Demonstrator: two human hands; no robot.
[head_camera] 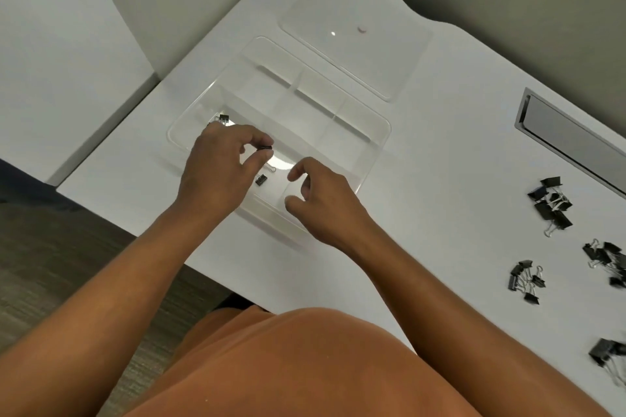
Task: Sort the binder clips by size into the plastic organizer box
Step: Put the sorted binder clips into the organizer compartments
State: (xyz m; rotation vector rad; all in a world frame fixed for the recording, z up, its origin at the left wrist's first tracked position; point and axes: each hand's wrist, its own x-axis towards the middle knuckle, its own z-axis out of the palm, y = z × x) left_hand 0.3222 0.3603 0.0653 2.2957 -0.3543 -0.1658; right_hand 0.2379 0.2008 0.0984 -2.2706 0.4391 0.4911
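A clear plastic organizer box with several compartments lies on the white table. My left hand hovers over its near left compartments and pinches a small black binder clip between thumb and fingertips. Another small clip lies in the compartment below that hand, and one more lies in the far left compartment. My right hand hangs over the box's near edge with loosely curled fingers, holding nothing. Several piles of black binder clips lie on the table at the right.
The box's clear lid lies flat beyond the box. A grey cable hatch is set into the table at the right. More clip piles sit near the right edge. The table's front edge runs close to my body.
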